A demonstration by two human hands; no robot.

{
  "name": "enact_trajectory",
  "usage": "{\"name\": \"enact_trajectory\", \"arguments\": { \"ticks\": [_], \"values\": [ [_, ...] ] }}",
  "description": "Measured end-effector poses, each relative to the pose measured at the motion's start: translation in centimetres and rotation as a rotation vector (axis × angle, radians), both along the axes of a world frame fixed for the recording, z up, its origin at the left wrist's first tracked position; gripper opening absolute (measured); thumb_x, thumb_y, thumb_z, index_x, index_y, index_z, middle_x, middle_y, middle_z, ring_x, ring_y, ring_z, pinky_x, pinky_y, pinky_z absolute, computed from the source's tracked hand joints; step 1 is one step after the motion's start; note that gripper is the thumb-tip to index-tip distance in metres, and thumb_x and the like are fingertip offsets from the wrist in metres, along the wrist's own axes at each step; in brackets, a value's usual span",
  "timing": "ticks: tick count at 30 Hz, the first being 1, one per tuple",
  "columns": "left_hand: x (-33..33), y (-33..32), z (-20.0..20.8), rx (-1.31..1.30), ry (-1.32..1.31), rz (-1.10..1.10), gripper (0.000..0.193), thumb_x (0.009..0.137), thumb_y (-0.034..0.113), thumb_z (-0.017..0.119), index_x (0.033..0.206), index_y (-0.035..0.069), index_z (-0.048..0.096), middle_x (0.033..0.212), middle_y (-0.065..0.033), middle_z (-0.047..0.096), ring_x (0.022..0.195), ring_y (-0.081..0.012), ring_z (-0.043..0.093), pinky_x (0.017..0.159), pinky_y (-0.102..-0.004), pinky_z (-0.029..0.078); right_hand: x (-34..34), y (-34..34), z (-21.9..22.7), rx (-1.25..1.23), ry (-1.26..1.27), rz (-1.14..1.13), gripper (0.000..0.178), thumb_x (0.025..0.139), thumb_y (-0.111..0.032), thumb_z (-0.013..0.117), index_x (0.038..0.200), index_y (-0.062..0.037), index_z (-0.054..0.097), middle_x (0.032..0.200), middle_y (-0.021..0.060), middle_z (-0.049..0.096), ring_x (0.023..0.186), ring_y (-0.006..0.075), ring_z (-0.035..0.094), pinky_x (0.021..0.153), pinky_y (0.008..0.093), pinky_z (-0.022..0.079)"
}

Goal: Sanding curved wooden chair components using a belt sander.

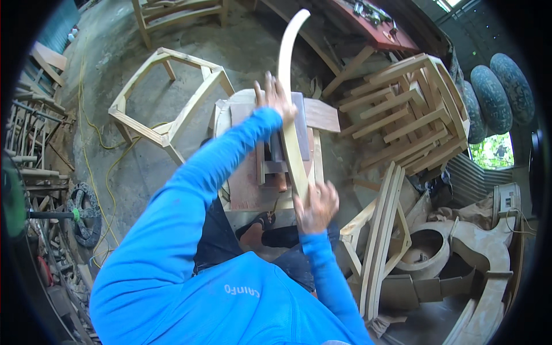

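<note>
A long, pale curved wooden piece (294, 150) runs over a low wooden work stand (244, 187), its far end bending up to the right. My left hand (277, 103) lies against the middle of the piece, fingers stretched out and spread toward its left side. At the near end, my right hand (318, 207) grips the wood, thumb on the left and fingers on the right. Under the piece, a grey flat slab (303, 129) shows on the stand. What the piece rests on beneath my hands is partly hidden.
An open wooden frame (167, 135) stands on the floor to the left, near a yellow cord (86, 121). Stacked slatted frames (411, 109) sit at the right, with long battens (380, 241) leaning nearer. Large curved parts (480, 247) fill the lower right. A red-topped table (379, 29) is behind.
</note>
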State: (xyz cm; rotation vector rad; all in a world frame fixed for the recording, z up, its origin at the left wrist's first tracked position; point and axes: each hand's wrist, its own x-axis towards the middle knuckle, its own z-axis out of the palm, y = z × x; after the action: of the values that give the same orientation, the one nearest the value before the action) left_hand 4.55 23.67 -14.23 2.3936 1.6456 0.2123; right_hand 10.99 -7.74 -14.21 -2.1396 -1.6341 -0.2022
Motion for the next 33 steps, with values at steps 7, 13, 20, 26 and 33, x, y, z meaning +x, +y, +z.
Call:
{"name": "enact_trajectory", "arguments": {
  "ticks": [7,13,20,26,33],
  "values": [
    [-4.4,-21.2,-0.1,-0.089,-0.28,-0.12,0.119,0.085,0.057,0.066,0.161,-0.009,0.003,0.17,-0.0258,0.009,0.16,-0.0372,-0.009,0.124,-0.0629,-0.006,-3.0,-20.0,2.2,-0.057,0.532,-0.164,0.05,0.084,-0.019,0.081,0.128,-0.0018,0.065,0.11,0.0172,0.072,0.1,0.0333,0.071,0.09,0.0434,0.055],
    [-4.0,-22.2,2.3,-0.954,-1.502,-0.009,0.084,0.088,0.033,0.08,0.149,-0.002,0.033,0.121,-0.0182,0.057,0.1,-0.0263,0.07,0.08,-0.0391,0.062,-4.1,-23.3,1.7,0.114,1.168,-0.167,0.056,0.083,-0.011,0.083,0.133,0.0055,0.063,0.116,0.0165,0.074,0.101,0.018,0.071,0.091,0.0315,0.057],
    [-1.5,-22.5,14.8,-0.431,-1.402,-0.218,0.063,0.092,0.008,0.062,0.147,0.004,0.034,0.088,-0.0073,0.059,0.07,-0.0184,0.066,0.06,-0.0355,0.061,-3.6,-17.7,5.3,0.228,0.716,0.108,0.067,0.078,-0.016,0.087,0.136,0.0003,0.06,0.115,0.0187,0.066,0.103,0.0335,0.066,0.09,0.0405,0.054],
    [-2.3,-22.1,18.3,-0.08,-0.817,-0.473,0.065,0.082,0.028,0.07,0.143,0.017,0.05,0.107,-0.0242,0.072,0.102,-0.0411,0.071,0.094,-0.0472,0.055,0.4,-19.6,13.7,0.423,0.179,0.051,0.07,0.075,-0.011,0.088,0.138,-0.0018,0.059,0.139,0.021,0.057,0.131,0.0396,0.054,0.109,0.0494,0.045],
    [-3.2,-25.4,13.0,0.443,-0.365,-0.863,0.024,0.065,0.028,0.081,0.083,0.017,0.07,0.084,-0.0045,0.071,0.086,-0.0263,0.073,0.077,-0.0433,0.055,7.3,-26.4,20.4,0.277,-0.602,-0.154,0.059,0.081,-0.022,0.081,0.134,-0.0092,0.061,0.132,0.0227,0.062,0.124,0.0414,0.06,0.1,0.0518,0.052]
  ]
}}
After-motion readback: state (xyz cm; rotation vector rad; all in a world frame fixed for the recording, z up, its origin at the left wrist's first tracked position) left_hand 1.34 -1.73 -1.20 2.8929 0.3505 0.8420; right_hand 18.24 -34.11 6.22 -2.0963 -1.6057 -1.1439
